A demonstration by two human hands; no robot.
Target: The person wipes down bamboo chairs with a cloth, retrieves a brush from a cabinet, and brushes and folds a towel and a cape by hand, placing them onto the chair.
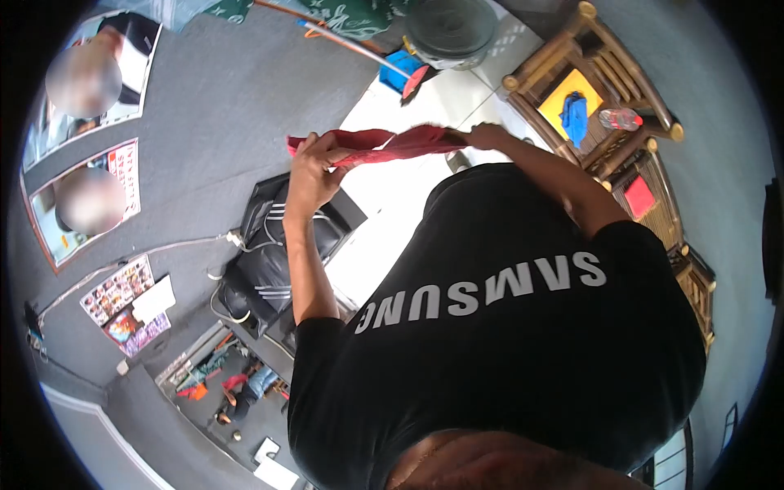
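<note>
Black, curved edges cut off the corners of our view, and a black shirt (506,359) lettered SAMSUNG, upside down to us, hides much of the floor. The right hand (488,136) is dark and turned away, so we cannot make out its separate fingers. It looks closed around one end of a red cloth (396,148); how much fabric lies inside it, we cannot tell. The left hand (313,167) shows more clearly, its thumb and fingers pinched together on the cloth, a short piece poking out past them.

The cloth stretches between both hands, held out in front of the chest, above white floor tiles (384,216). It is deep red, a narrow, softly folded strip from here; its full shape is hidden in the folds. Beyond the right arm, we see a bamboo chair (590,11) bearing something yellow (554,108), a crumpled blue item (574,118) and a clear bottle (619,120).
</note>
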